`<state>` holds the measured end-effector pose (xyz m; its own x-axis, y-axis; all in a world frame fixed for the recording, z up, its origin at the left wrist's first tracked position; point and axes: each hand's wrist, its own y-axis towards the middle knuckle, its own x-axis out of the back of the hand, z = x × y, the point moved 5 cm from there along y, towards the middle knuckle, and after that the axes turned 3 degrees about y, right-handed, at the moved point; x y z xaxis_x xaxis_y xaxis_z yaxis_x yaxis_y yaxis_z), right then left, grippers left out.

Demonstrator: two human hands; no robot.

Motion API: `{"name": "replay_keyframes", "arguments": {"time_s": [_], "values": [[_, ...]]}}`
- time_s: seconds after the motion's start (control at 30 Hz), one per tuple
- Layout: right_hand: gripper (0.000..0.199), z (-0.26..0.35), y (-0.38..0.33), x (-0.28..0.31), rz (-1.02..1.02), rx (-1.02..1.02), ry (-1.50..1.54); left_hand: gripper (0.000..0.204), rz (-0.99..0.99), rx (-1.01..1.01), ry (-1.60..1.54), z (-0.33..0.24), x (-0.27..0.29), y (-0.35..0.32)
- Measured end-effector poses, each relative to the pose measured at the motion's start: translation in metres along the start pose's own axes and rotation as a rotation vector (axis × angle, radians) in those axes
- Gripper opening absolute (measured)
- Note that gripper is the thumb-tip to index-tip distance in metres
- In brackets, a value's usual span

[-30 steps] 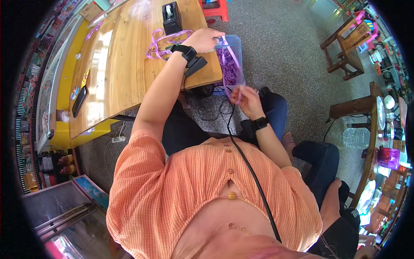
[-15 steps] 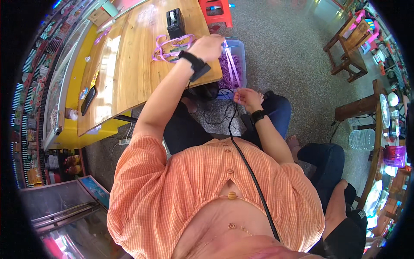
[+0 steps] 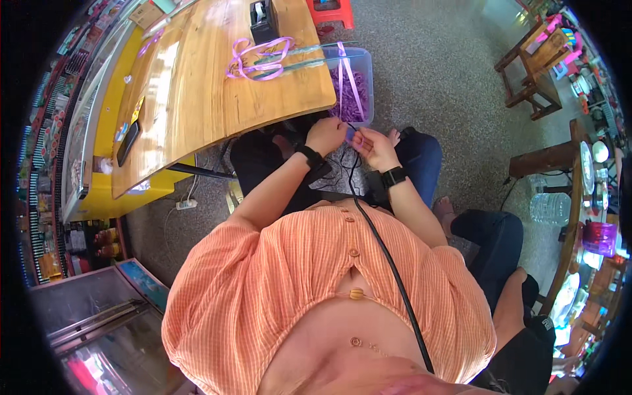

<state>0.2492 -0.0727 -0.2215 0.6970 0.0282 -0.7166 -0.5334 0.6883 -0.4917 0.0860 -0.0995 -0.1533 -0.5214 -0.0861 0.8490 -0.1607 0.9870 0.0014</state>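
Both hands work close together over the lap, just below the bench edge. Left hand (image 3: pixel 326 135) clenched, knuckles up; what its grip encloses is hidden, though a bit of purple ribbon (image 3: pixel 349 133) shows just beside it, between the two hands. Right hand (image 3: pixel 374 146) pinches that same ribbon end in its fingertips. Black bands on both wrists.

Just beyond the grip, past the hands: a clear plastic bin (image 3: pixel 363 64) holding a heap of purple ribbon, one strand draped over its rim. Further off, on the wooden bench (image 3: pixel 191 92), a loose tangle of ribbon loops (image 3: pixel 258 56) and a black tape dispenser (image 3: pixel 264 18).

Progress, as a judgement: the piece in hand looks mid-work, being folded or knotted; too small to tell which. Nothing clearly finished shows on the bench; the loose loops and the full bin suggest plenty of ribbon left.
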Motion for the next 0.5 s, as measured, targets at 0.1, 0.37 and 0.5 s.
{"name": "replay_keyframes", "arguments": {"time_s": [0.1,0.37,0.5], "values": [[0.017,0.008,0.001,0.01,-0.035,0.053,0.023,0.026,-0.004,-0.047,0.089,-0.002,0.004,-0.021],[0.017,-0.002,0.015,0.0,-0.077,0.183,-0.575,0.022,-0.09,-0.26,-0.174,-0.044,0.028,-0.044],[0.016,-0.005,0.016,0.002,-0.102,0.084,-0.729,0.022,-0.002,-0.206,-0.342,-0.045,0.022,-0.053]]}}
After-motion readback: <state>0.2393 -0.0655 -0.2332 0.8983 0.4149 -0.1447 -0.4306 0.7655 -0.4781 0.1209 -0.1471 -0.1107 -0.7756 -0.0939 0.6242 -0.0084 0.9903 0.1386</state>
